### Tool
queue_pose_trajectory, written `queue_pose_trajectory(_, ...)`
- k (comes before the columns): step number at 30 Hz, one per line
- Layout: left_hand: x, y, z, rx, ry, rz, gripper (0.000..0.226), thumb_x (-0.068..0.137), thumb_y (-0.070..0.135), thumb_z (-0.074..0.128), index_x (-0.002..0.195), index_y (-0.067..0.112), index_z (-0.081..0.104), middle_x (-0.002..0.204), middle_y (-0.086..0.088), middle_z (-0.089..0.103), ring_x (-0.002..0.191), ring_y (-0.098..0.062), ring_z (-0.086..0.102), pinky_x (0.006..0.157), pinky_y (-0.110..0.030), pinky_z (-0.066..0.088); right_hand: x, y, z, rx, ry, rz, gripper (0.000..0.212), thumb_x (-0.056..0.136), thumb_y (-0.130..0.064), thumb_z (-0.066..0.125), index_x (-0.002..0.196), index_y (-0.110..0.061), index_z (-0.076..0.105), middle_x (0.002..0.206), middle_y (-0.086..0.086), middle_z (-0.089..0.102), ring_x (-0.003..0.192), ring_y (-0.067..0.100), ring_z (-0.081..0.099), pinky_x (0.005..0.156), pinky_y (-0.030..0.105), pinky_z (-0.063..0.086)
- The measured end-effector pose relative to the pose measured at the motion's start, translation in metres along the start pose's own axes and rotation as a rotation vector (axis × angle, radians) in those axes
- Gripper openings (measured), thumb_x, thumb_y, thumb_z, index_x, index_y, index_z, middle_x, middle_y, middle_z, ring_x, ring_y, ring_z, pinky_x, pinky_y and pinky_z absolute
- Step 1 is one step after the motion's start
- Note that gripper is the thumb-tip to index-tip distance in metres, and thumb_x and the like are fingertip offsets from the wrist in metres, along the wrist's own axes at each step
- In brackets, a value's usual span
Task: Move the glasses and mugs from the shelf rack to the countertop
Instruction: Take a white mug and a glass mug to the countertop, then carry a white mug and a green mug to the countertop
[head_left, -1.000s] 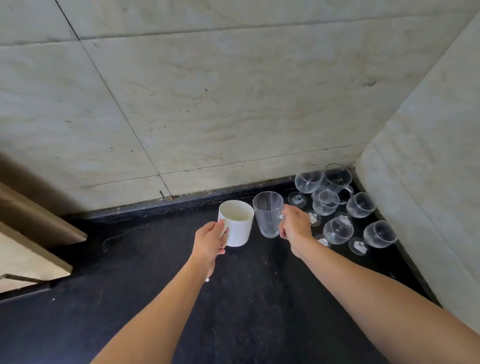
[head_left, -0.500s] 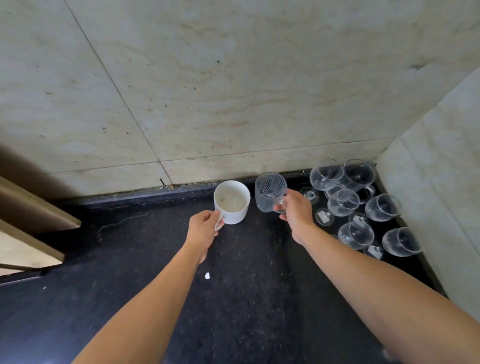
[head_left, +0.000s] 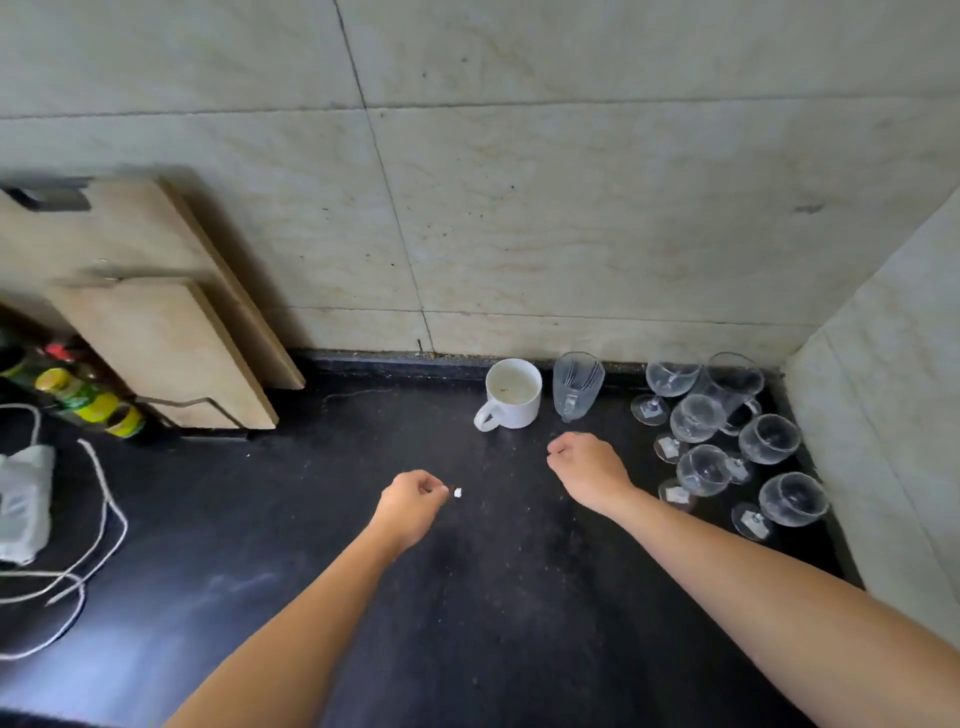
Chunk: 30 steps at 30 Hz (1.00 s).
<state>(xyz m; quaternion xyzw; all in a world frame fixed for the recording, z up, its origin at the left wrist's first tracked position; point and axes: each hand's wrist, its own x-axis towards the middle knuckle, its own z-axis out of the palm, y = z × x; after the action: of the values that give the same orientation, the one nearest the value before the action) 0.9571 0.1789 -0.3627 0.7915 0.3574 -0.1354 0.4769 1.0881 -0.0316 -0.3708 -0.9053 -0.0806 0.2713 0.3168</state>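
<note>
A white mug (head_left: 514, 394) stands upright on the black countertop (head_left: 493, 597) near the back wall, its handle toward me on the left. Just right of it stands a clear ribbed glass mug (head_left: 577, 385). Several stemmed clear glasses (head_left: 717, 441) and a clear glass mug (head_left: 733, 387) crowd the back right corner. My left hand (head_left: 413, 503) hovers in front of the white mug, fingers curled, holding nothing. My right hand (head_left: 589, 466) is loosely curled and empty, a little in front of the ribbed glass mug. The shelf rack is out of view.
Two wooden cutting boards (head_left: 156, 322) lean on the wall at left. Bottles (head_left: 88, 405) lie beside them, with a white cord (head_left: 98, 525) and a white cloth-like item (head_left: 21, 509) at far left. A small white crumb (head_left: 457, 492) lies by my left hand. Tiled walls close the back and right.
Both hands set the white mug and the ribbed glass mug down by the back wall, let go and drew back toward me. The view has swung left, revealing boards and bottles.
</note>
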Motion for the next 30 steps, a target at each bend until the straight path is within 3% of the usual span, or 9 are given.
queue_pose_trajectory(4,-0.085,-0.048,-0.018,0.048,0.121,-0.073,0.018,0.09,0.024,0.055,0.099,0.014,0.066,0.09,-0.004,0.065,0.076,-0.019,0.059,0.051,-0.022,0.043,-0.042,-0.04,0.034,-0.172,-0.197,-0.232,0.028,0.089,-0.026,0.051,0.111,-0.023,0.068,0.115,-0.003,0.069,0.103,0.023,0.063,0.084,0.035,0.051)
queue_pose_trajectory(10,-0.216,-0.139,-0.055,0.087,0.34,-0.222,0.021,0.09,0.023,0.059,0.103,0.01,0.069,0.104,-0.01,0.072,0.099,-0.028,0.065,0.077,-0.03,0.047,-0.128,-0.113,0.113,-0.376,-0.388,-0.602,0.027,0.091,-0.027,0.05,0.113,-0.023,0.066,0.102,-0.004,0.07,0.091,0.021,0.064,0.077,0.032,0.051)
queue_pose_trajectory(14,-0.311,-0.204,-0.077,0.054,0.529,-0.314,0.019,0.087,0.025,0.06,0.097,0.013,0.07,0.096,-0.009,0.072,0.094,-0.027,0.065,0.071,-0.029,0.044,-0.206,-0.162,0.177,-0.497,-0.511,-0.833,0.029,0.092,-0.026,0.049,0.116,-0.023,0.065,0.106,-0.002,0.07,0.093,0.023,0.064,0.078,0.033,0.05)
queue_pose_trajectory(19,-0.435,-0.298,-0.086,0.022,0.68,-0.46,0.026,0.09,0.03,0.054,0.107,0.015,0.066,0.107,-0.006,0.069,0.101,-0.025,0.063,0.078,-0.03,0.047,-0.323,-0.203,0.265,-0.639,-0.649,-1.113,0.03,0.093,-0.026,0.048,0.118,-0.021,0.064,0.108,0.001,0.069,0.091,0.024,0.063,0.072,0.033,0.049)
queue_pose_trajectory(24,-0.557,-0.389,-0.086,0.007,0.776,-0.594,0.027,0.09,0.031,0.053,0.109,0.018,0.066,0.113,-0.005,0.069,0.107,-0.025,0.061,0.086,-0.033,0.049,-0.452,-0.226,0.36,-0.741,-0.699,-1.331,0.03,0.09,-0.032,0.052,0.117,-0.026,0.064,0.115,0.001,0.069,0.107,0.024,0.062,0.089,0.035,0.049)
queue_pose_trajectory(30,-0.709,-0.504,-0.1,-0.111,0.918,-0.745,0.022,0.089,0.034,0.057,0.101,0.02,0.068,0.103,-0.003,0.071,0.095,-0.021,0.065,0.086,-0.038,0.054,-0.623,-0.245,0.471,-0.79,-0.803,-1.584,0.029,0.088,-0.035,0.055,0.114,-0.029,0.066,0.113,-0.002,0.071,0.106,0.024,0.063,0.087,0.034,0.05)
